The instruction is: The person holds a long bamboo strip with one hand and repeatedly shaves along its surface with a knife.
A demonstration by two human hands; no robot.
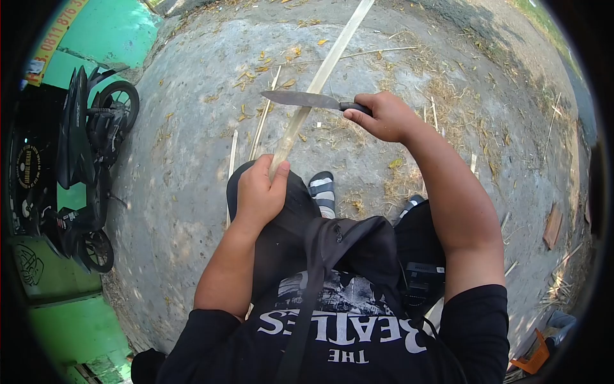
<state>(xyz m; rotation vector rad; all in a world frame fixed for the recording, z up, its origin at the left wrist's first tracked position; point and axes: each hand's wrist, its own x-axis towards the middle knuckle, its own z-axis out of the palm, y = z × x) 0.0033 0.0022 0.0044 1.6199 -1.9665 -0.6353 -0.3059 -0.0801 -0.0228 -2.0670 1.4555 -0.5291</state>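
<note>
My left hand [262, 192] is closed around the near end of a long, pale strip [330, 61] that looks like split bamboo. The strip slants up and away to the right, past the top of the view. In my right hand [382, 116] is the dark handle of a large knife [300, 98], its broad blade pointing left. The blade lies across the strip, a little beyond my left hand. Whether its edge bites into the strip I cannot tell.
Thin strips [265, 114] and dry leaves lie scattered over the concrete ground [185, 166]. A dark motorcycle [96, 147] stands at the left by a green wall [109, 32]. My sandalled foot [323, 192] is just ahead. An orange object [532, 355] sits at the lower right.
</note>
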